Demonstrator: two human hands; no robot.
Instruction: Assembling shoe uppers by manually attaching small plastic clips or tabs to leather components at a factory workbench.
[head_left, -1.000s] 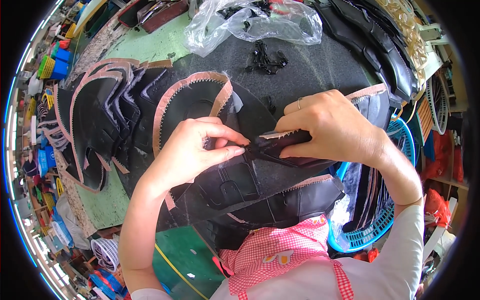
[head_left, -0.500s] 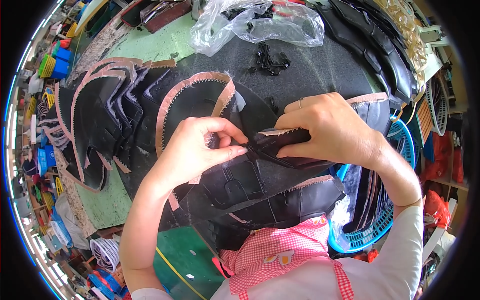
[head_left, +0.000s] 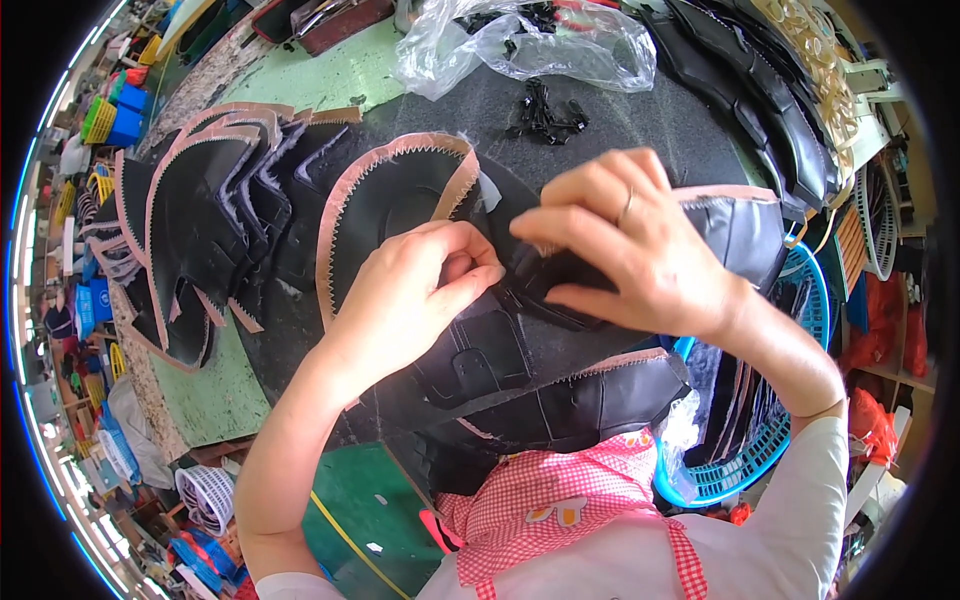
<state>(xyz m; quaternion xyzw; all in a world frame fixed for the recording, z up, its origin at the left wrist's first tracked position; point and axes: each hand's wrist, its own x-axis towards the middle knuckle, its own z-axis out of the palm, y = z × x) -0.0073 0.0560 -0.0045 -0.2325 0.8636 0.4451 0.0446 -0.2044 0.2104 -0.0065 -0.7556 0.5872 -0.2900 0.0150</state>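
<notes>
Black leather piece (head_left: 574,271) lies under loosely parted right hand (head_left: 650,250) — left hand (head_left: 410,290) pinched narrow

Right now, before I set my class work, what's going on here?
A person in a red-checked apron is working on black leather-like panels with tan edging. The left hand has its thumb and forefinger close together; whether they pinch anything is unclear. The right hand is beside it, thumb and forefinger apart. Similar panels lie overlapped to the left, and a clear plastic bag lies beyond.
</notes>
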